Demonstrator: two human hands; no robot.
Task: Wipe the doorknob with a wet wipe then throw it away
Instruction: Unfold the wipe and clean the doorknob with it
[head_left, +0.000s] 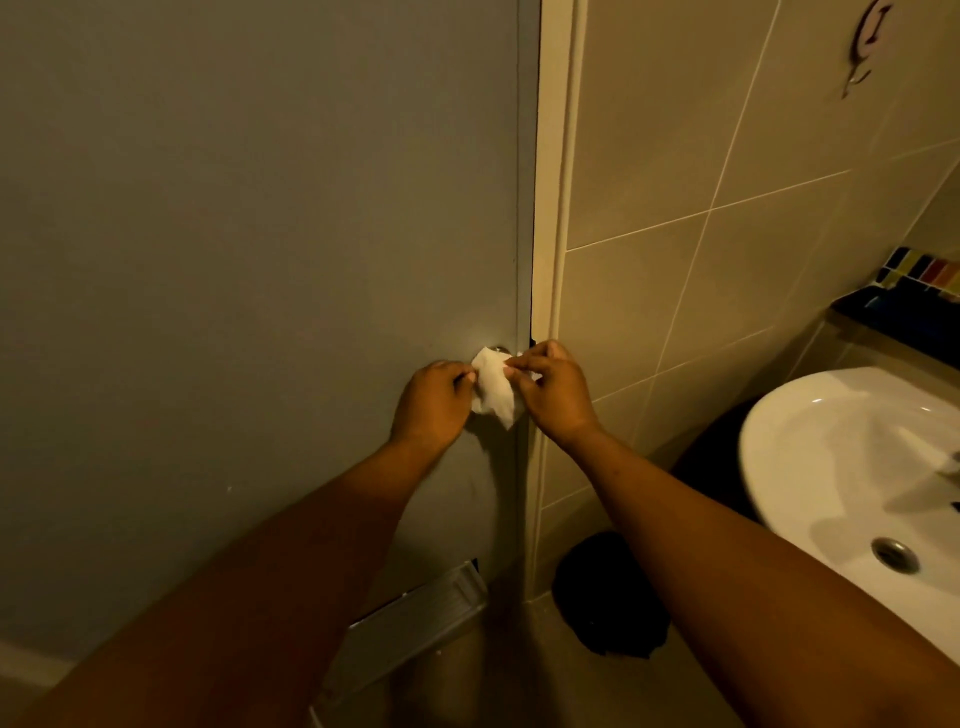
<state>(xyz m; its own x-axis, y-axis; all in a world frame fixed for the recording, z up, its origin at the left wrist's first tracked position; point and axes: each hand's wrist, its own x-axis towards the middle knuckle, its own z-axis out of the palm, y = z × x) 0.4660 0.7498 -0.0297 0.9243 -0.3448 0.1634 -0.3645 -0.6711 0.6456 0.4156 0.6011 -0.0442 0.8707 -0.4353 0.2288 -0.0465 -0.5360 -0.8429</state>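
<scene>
Two hands, left hand (434, 400) and right hand (553, 387), pinch the wet wipe (492, 387) between them over the doorknob (500, 349); I'd wrap it fully and twist

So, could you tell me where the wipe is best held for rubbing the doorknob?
Probably by its two upper corners, from either side, as the left hand and right hand pinch it. The wipe hangs limp over the doorknob, so holding both sides would likely keep it spread.
</scene>
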